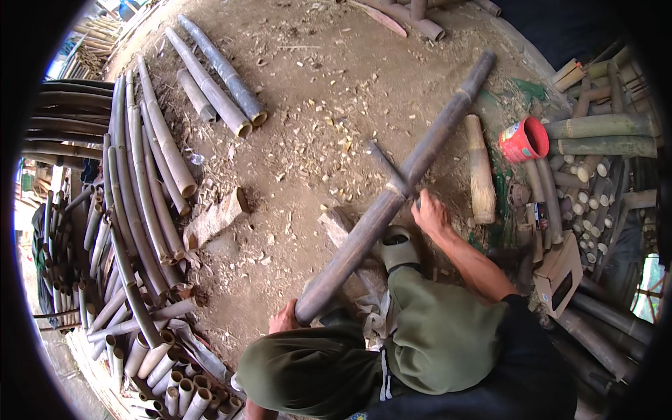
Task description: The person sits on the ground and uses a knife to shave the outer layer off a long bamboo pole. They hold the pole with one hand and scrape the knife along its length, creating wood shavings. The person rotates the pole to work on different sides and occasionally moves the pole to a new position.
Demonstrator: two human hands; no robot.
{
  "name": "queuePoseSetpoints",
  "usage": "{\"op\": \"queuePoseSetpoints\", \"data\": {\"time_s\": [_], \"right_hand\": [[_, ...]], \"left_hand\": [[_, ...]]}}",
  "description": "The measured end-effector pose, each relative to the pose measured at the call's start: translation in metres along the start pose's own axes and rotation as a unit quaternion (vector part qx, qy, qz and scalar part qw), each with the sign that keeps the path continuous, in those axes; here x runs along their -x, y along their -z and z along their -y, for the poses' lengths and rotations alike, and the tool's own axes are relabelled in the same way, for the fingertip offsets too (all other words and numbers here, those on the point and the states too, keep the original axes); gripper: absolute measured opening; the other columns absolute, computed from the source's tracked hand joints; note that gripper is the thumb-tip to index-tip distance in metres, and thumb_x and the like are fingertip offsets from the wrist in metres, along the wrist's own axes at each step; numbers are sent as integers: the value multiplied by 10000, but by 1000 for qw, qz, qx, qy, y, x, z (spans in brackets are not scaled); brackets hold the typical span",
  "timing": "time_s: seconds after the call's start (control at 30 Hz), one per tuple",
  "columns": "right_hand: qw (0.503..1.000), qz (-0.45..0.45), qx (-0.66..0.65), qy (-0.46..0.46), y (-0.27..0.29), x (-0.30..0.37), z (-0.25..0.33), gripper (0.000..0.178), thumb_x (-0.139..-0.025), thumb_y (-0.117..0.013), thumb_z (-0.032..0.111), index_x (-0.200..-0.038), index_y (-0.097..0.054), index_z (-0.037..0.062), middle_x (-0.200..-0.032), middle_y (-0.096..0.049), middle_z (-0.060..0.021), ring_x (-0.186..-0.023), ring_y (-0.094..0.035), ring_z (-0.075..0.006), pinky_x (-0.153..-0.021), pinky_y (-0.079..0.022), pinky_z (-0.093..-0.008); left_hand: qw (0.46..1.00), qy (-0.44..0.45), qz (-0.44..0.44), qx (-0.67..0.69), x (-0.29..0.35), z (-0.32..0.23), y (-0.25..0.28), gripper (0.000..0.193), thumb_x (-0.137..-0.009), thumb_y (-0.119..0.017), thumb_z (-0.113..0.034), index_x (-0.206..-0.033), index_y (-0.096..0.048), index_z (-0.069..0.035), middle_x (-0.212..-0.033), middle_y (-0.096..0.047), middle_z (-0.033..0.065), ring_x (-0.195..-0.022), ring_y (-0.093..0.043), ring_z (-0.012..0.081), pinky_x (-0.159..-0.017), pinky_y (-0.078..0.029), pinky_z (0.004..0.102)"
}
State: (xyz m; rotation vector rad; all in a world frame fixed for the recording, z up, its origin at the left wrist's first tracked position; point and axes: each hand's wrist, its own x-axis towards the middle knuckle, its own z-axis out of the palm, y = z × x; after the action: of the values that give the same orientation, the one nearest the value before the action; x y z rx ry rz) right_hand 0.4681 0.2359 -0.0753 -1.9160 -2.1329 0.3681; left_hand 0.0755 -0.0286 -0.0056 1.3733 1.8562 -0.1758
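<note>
A long, dark bamboo pole (357, 241) slants across the middle, its far end at the upper right and its near end by my left knee. My left hand (283, 318) is closed around the near end, with part of the fingers hidden. In my right hand (432, 215) is the handle of a knife; its long dark blade (386, 165) lies across the pole at a node and sticks out on the far left side. Beneath the pole, a pale wood block (337, 225) is partly covered.
Cut bamboo poles (150, 164) are stacked at the left. Two longer poles (220, 77) lie at the far left. A thick bamboo piece (480, 171) and a red bucket (525, 140) stand right of the pole. Wood chips (315, 119) litter the dirt floor. A cardboard box (558, 274) sits at the right.
</note>
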Motion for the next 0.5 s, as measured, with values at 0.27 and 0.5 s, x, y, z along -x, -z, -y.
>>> {"op": "queuePoseSetpoints", "data": {"time_s": [0.27, 0.5], "right_hand": [[999, 25, 9, -41, 3, -6, 1, 273, -825, -698, 263, -953, -560, 66, -851, -671, -193, -760, -685, -383, -634, -559, -475], [998, 36, 8, 54, 11, -3, -2, 265, -867, -660, 276, -984, -568, 57, -832, -675, -207, -732, -687, -390, -635, -553, -497]], "left_hand": [[999, 13, 38, 34, -3, -14, 10, 774, -622, -833, -422, -1274, -523, -143, -1006, -691, 207, -971, -665, 414, -853, -508, 492], [999, -40, -33, 10, -4, 5, -2, 789, -632, -826, -401, -1306, -523, -126, -1001, -680, 199, -934, -660, 407, -835, -509, 478]]}}
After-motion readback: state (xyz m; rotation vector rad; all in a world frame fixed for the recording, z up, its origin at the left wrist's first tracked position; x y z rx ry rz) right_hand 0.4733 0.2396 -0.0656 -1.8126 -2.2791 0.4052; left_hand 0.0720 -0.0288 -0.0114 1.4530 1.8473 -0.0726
